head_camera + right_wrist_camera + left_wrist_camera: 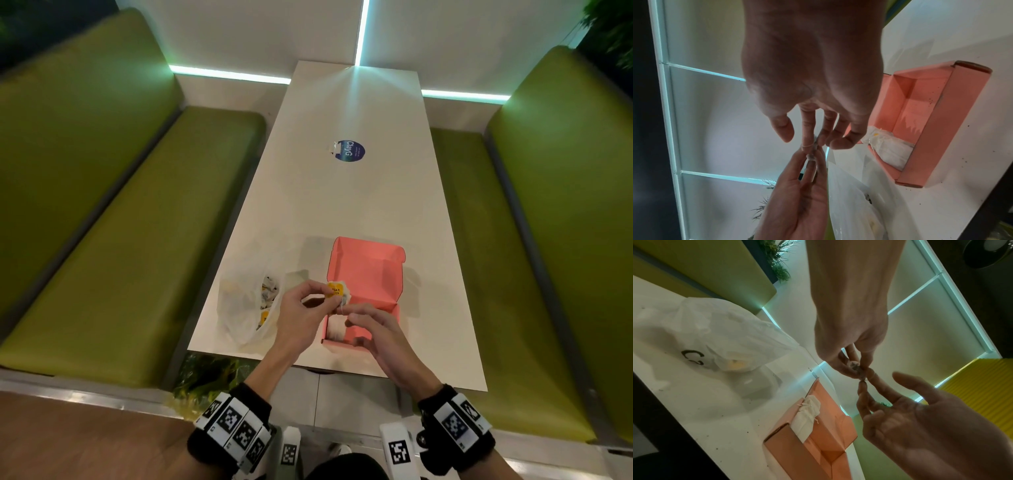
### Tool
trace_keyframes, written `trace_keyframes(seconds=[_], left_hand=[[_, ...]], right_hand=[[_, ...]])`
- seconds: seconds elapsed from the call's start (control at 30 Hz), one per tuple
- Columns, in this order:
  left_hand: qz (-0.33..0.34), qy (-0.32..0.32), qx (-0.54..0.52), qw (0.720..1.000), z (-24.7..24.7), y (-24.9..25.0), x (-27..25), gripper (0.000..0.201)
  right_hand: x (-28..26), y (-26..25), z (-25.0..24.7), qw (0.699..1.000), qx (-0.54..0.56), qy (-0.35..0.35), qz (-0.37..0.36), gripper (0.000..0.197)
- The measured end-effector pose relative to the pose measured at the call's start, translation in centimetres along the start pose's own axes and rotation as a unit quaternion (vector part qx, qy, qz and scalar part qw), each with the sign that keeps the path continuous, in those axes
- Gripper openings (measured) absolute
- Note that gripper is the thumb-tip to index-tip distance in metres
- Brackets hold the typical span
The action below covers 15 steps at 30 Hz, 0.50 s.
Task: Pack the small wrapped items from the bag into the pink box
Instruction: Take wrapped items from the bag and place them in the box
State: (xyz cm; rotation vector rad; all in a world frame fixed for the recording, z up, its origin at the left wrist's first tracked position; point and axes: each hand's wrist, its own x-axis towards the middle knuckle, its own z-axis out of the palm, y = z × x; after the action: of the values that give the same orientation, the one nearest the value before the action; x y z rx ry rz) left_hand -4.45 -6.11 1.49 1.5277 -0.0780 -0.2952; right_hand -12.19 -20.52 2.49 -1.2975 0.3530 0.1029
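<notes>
One table (342, 205) carries everything, long axis running near-to-far away from you, w/ green benches (130, 212) down both sides. On its near end, the white plastic bag (246, 308) lies left and the pink box (368, 274) right, just beside each other but apart; box lid is flipped open toward the far side, tray part nearest you. Box already has at least one white wrapped item (335, 330) in its near-left corner; rest of the tray looks bare pink, so I'd judge you're early in the job. More items (270, 291) show in the bag mouth, which faces right toward the box. Now the bit that matters: you're holding one wrapped item (337, 291), yellow label up, in the air over the box's left edge, i.e. btwn bag and box but already on the box side. Your left hand (301, 308) pinches it, thumb and forefinger curled onto its left side. Your right hand (373, 329) sits near-right of it over the tray, fingertips pinching at its lower edge, where a thin string or thread seems to loop round a finger; other fingers loosely spread. Can't tell the item's long axis, too crumpled and small. Free tray space lies right of and below the item, so the right hand is nearer the drop spot; the coming move should be short, down and slightly right. Watch that thread: if snagged on your finger it could drag the item back out.
</notes>
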Motion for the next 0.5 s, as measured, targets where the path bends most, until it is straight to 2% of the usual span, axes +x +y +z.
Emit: trace_keyframes(seconds=[0.1, 0.2, 0.3, 0.43, 0.5], left_hand=[[0.016, 0.027, 0.009, 0.999, 0.4, -0.3, -0.1, 0.008], [0.027, 0.034, 0.017, 0.999, 0.7, -0.3, -0.4, 0.006], [0.038, 0.036, 0.018, 0.998, 0.9, -0.5, -0.5, 0.009], [0.042, 0.038, 0.016, 0.998, 1.3, -0.2, -0.6, 0.012], [0.051, 0.043, 0.02, 0.998, 1.2, -0.2, -0.6, 0.012]], right_hand=[[0.1, 0.3, 0.2, 0.996, -0.075, 0.012, -0.045, 0.031], [0.1, 0.8, 0.2, 0.98, -0.171, 0.032, -0.093, 0.023], [-0.3, 1.1, 0.7, 0.962, -0.241, 0.038, -0.124, 0.033], [-0.8, 1.3, 1.1, 0.959, -0.248, 0.027, -0.132, 0.044], [-1.1, 1.4, 0.9, 0.957, -0.256, -0.004, -0.137, 0.047]])
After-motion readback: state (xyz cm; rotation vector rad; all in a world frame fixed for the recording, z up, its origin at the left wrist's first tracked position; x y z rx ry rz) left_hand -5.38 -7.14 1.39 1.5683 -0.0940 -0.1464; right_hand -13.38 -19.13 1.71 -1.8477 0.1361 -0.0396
